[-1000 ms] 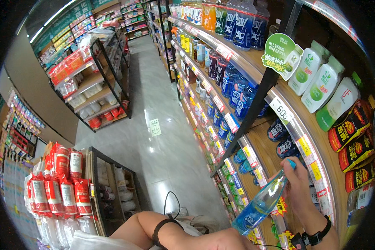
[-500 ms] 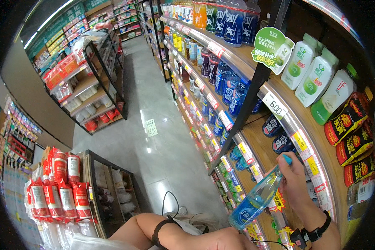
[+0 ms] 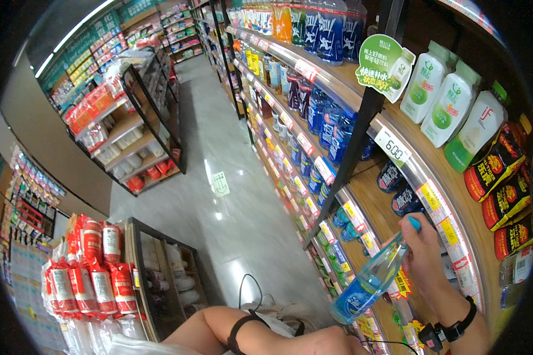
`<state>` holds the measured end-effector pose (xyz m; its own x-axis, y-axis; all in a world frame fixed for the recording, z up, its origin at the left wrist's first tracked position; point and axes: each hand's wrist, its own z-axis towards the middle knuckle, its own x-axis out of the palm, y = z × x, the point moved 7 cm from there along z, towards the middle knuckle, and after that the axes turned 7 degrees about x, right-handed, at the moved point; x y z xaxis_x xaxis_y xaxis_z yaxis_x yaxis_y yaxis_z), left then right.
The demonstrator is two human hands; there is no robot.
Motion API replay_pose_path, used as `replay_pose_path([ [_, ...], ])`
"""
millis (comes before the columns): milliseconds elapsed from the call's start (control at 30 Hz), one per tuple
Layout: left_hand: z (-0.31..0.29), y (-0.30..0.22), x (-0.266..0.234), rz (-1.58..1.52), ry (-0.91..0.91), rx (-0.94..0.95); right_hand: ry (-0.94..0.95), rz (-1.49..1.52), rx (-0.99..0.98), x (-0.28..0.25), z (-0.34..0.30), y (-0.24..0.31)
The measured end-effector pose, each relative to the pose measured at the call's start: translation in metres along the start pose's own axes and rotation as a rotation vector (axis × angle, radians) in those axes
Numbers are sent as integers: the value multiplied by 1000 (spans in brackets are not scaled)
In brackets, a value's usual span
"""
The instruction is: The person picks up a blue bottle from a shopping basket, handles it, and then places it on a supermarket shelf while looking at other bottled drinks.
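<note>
One tilted bottle point(image 3: 368, 285), neck clamped in the grip of the right hand point(image 3: 425, 251), presumably for control; left hand point(image 3: 330, 342) near its base, grip hidden, state untold.

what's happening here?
A person's right hand grips a clear, blue-labelled bottle near its capped end, holding it tilted in front of the drinks shelves. The left hand is near the bottle's base, partly cut off by the picture's lower edge, so I can't tell whether it holds anything.
</note>
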<state>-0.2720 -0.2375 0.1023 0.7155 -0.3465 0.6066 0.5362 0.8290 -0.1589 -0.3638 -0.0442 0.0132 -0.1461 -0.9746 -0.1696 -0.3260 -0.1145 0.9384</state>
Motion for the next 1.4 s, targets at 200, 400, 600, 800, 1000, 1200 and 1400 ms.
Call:
replay_pose_path([
  [200,13,-1,31,167,189,104,-1,11,-2,-4,-15,17],
  [400,19,7,44,-75,236,23,-2,-9,-3,-10,-20,21],
  [600,40,-10,39,277,356,166,-24,-4,-2,-14,-17,27],
  [800,34,-5,36,29,247,56,-34,-28,-79,-13,-12,22],
  [1000,38,-13,30,252,363,155,-35,-17,-22,-14,-13,21],
  [1200,32,1,35,-102,236,32,-46,-9,-36,-17,-13,12],
  [1400,24,9,7,-119,191,-25,-43,4,21,-9,-3,9],
])
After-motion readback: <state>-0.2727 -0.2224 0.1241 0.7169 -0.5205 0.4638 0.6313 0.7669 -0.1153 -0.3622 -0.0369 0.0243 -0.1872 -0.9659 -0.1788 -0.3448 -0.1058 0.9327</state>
